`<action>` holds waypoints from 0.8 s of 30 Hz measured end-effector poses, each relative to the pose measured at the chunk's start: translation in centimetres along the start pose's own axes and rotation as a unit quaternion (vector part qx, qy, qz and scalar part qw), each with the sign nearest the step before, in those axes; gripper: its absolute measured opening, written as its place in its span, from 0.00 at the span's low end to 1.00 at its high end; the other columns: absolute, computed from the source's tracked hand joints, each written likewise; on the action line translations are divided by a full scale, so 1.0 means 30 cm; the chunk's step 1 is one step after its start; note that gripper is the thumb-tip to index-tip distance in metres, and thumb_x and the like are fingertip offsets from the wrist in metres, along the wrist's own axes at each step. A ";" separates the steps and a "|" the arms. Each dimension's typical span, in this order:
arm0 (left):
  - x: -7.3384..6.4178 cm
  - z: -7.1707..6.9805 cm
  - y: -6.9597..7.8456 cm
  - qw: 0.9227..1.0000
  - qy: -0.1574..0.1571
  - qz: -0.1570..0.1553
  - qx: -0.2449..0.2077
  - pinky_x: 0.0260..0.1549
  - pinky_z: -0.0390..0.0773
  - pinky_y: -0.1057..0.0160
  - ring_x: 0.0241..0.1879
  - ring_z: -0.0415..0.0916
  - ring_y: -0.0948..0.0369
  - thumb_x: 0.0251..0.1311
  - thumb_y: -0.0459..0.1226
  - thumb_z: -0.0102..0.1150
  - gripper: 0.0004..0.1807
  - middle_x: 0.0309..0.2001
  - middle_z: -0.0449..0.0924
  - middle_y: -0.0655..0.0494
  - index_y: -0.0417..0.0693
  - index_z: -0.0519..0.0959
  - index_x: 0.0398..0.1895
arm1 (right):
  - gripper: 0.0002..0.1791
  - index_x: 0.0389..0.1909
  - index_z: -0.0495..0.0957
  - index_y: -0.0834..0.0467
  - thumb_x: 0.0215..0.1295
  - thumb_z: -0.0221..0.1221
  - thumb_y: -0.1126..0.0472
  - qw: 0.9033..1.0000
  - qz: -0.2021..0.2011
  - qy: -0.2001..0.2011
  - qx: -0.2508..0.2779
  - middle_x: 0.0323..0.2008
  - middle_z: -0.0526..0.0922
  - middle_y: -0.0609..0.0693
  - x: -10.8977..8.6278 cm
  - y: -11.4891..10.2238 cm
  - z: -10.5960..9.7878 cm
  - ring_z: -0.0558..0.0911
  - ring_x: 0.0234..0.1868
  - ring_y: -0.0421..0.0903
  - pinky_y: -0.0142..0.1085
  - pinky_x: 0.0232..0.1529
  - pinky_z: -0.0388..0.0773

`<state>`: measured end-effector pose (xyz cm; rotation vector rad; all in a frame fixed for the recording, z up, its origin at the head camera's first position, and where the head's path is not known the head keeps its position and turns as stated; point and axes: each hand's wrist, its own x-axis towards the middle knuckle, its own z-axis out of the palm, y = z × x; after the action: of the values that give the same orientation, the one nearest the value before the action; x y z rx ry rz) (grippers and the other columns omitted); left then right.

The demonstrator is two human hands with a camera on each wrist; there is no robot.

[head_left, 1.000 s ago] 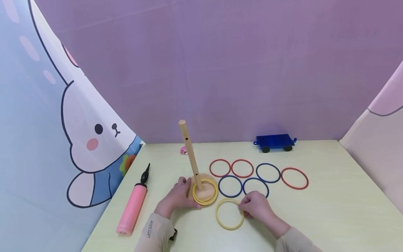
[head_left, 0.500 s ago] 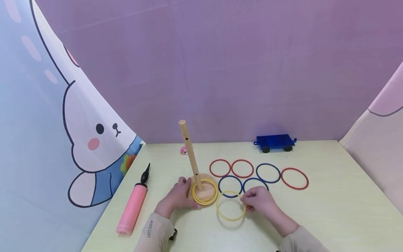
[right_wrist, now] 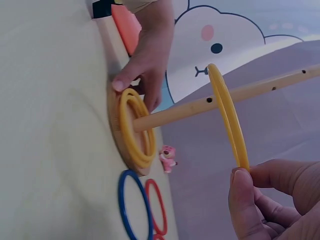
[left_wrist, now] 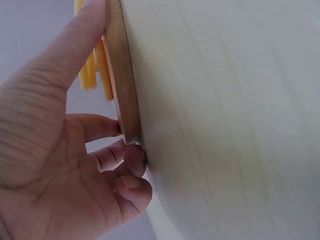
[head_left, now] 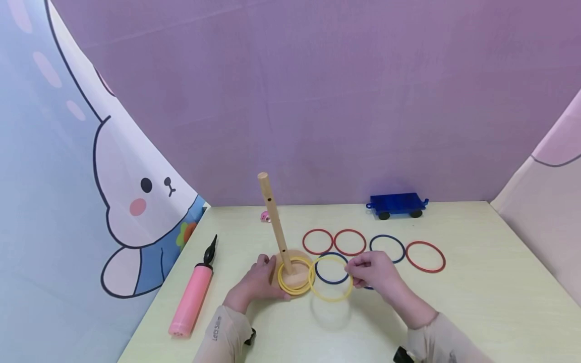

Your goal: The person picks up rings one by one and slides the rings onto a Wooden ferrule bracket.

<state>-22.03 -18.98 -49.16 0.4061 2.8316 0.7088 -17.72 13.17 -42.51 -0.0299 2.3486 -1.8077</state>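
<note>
My right hand (head_left: pixel 374 275) pinched one yellow ring (right_wrist: pixel 236 120) by its edge, between thumb and fingers, clear of the tabletop (head_left: pixel 472 312), where its faint shadow lay. That rim hold seemed to leave the middle of the hoop unobstructed. The ring hung near the wooden base (head_left: pixel 297 277), right of its post (head_left: pixel 275 222), which did not pass through it.

My left hand (head_left: pixel 258 282) gripped the base, thumb at the near rim and fingers at the left edge, most likely to steady it, since so tall a post could tip if knocked. At least two stacked rings (head_left: pixel 295 292), also yellow, lay around the post's foot.

The red rings (head_left: pixel 425 272) and blue rings (head_left: pixel 333 283) lay flat, perhaps so each could be lifted singly; my right hand mostly hid one blue one. The pink pump (head_left: pixel 192 302) lay well left and the blue wagon (head_left: pixel 397 204) stood far back, apparently out of my arms' way.
</note>
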 end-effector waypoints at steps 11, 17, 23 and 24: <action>0.000 -0.001 -0.001 1.000 -0.004 -0.003 -0.007 0.58 0.68 0.42 0.60 0.63 0.46 0.33 0.61 0.77 0.67 0.63 0.59 0.42 0.42 0.54 0.76 | 0.08 0.37 0.83 0.67 0.61 0.65 0.65 0.999 -0.043 -0.002 -0.028 0.27 0.83 0.54 0.010 -0.124 -0.019 0.81 0.25 0.46 0.38 0.30 0.83; 0.000 0.002 -0.003 1.000 -0.005 -0.006 -0.009 0.58 0.68 0.42 0.60 0.63 0.47 0.33 0.62 0.77 0.67 0.64 0.59 0.42 0.42 0.55 0.75 | 0.10 0.37 0.83 0.68 0.61 0.66 0.64 0.997 -0.071 -0.012 -0.022 0.26 0.83 0.52 0.006 -0.195 -0.027 0.81 0.25 0.46 0.38 0.29 0.82; 0.003 0.000 -0.004 1.000 -0.003 -0.004 -0.001 0.58 0.69 0.43 0.59 0.64 0.47 0.33 0.63 0.76 0.67 0.63 0.59 0.43 0.42 0.55 0.75 | 0.10 0.40 0.83 0.67 0.62 0.65 0.64 0.997 -0.072 -0.012 -0.025 0.29 0.84 0.54 0.005 -0.245 -0.029 0.82 0.26 0.48 0.38 0.31 0.83; 0.003 -0.001 -0.003 1.000 -0.002 -0.004 -0.001 0.58 0.69 0.43 0.59 0.64 0.47 0.33 0.63 0.76 0.68 0.63 0.60 0.43 0.42 0.55 0.75 | 0.10 0.40 0.83 0.67 0.62 0.65 0.64 0.997 -0.073 -0.013 -0.027 0.30 0.84 0.55 0.005 -0.252 -0.029 0.82 0.26 0.48 0.38 0.31 0.83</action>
<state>-22.14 -19.05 -49.21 0.3967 2.8270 0.7076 -18.70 12.00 -35.05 -0.2371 2.4361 -1.7940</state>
